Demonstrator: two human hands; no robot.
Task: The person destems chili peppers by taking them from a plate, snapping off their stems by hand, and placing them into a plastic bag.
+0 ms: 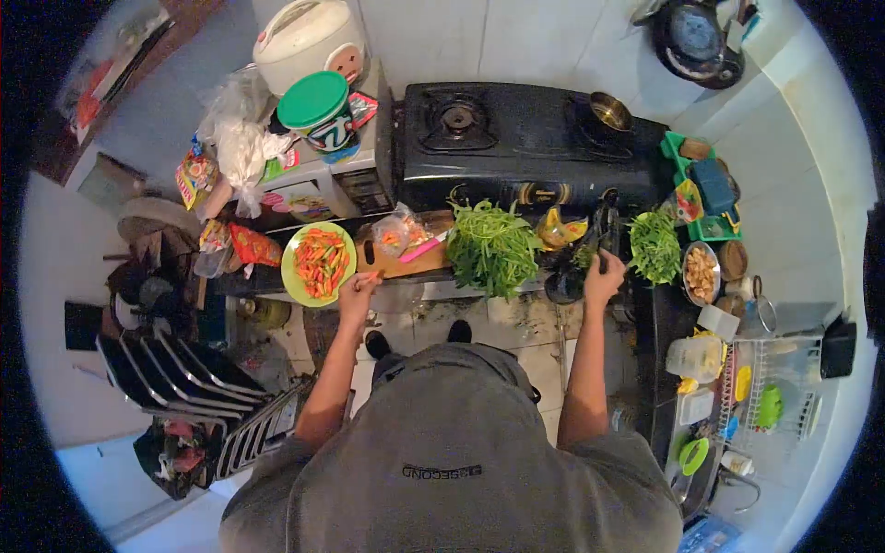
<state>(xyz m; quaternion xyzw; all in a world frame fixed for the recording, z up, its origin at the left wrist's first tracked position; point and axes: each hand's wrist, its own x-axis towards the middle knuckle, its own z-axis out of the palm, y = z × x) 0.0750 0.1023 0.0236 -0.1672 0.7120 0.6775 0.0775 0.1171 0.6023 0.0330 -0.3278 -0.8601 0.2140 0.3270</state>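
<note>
My left hand point(357, 295) is pinched closed beside the right rim of a light green plate point(291, 274). A small orange-red piece that looks like a chili pepper point(370, 276) shows at its fingertips. Red and orange chili peppers point(321, 263) fill the plate. Over on the right, my right hand point(603, 278) has its fingers curled on a dark plastic bag point(606, 221) at the counter's front edge. Whatever green stuff the bag holds is hard to make out. A large bunch of leafy greens point(495, 247) lies between my hands.
A wooden cutting board point(376, 262) bears a pink-handled knife point(424, 247) and a small clear bag point(391, 236). Behind stands a black gas stove point(530, 157) with a small pot point(609, 111). More greens point(654, 249) and a bowl of pale brown pieces point(701, 274) sit at right.
</note>
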